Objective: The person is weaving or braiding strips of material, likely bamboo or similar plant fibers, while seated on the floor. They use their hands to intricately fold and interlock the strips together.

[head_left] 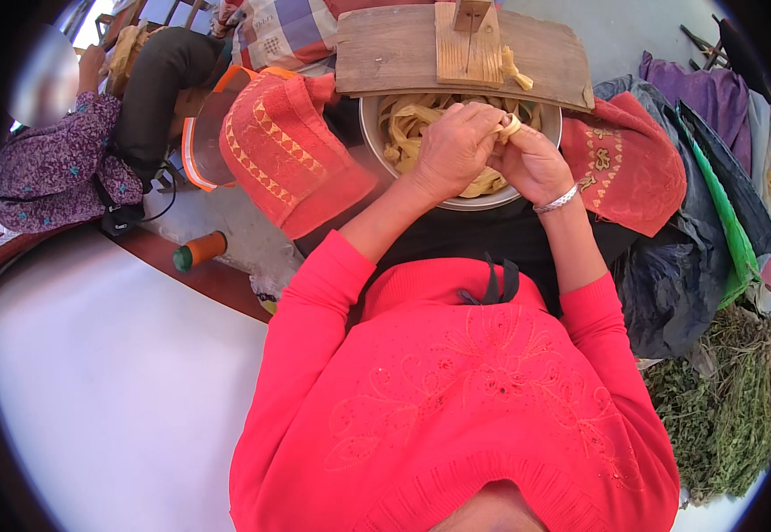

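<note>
My left hand (456,149) and my right hand (534,167) meet over a round metal basin (370,142). Both are closed, fingers pinched on a pale yellow strip (511,129) that loops up between them; its exact kind I cannot make out. More such strips (408,120) lie coiled in the basin, partly hidden by my hands. Across the basin's far side rests a wooden board (385,51). A smaller wooden block (456,55) with an upright piece stands on it, and a knotted bit of strip (517,71) lies beside that block.
Red patterned towels (284,146) flank the basin. Left, an orange-rimmed container (198,146), a thread spool (199,251) and a seated person in a purple patterned sleeve (58,168). Right, dark plastic bags (673,284) and dried plants (722,399). A plaid bag (284,31) sits behind.
</note>
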### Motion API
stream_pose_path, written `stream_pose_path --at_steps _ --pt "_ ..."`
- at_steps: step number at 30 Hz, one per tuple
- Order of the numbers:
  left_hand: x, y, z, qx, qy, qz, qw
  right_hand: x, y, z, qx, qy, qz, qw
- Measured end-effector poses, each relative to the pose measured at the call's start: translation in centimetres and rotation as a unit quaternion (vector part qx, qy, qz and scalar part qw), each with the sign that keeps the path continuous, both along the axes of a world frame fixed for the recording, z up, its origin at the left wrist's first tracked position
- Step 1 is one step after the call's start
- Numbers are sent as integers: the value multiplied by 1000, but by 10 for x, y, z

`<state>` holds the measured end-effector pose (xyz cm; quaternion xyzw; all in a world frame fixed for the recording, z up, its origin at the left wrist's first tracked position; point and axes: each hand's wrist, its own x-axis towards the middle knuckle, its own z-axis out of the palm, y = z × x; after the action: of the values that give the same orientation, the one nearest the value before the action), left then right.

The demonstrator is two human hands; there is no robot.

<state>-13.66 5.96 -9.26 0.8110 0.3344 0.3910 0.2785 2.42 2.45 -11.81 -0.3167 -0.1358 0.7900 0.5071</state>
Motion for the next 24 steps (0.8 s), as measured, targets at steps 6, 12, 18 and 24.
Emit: stream_pose_path --at_steps 6,12,18,24 --pt "1 13 26 -126 1 -72 989 -6 7 5 172 -428 -100 882" --pt "5 22 23 -259 -28 -18 965 -13 7 50 365 -681 -176 610" --pt "5 15 34 -214 50 -16 975 -5 16 34 402 -729 -150 533" --pt "4 20 -7 -329 -95 -34 939 -20 5 39 387 -681 -155 602"
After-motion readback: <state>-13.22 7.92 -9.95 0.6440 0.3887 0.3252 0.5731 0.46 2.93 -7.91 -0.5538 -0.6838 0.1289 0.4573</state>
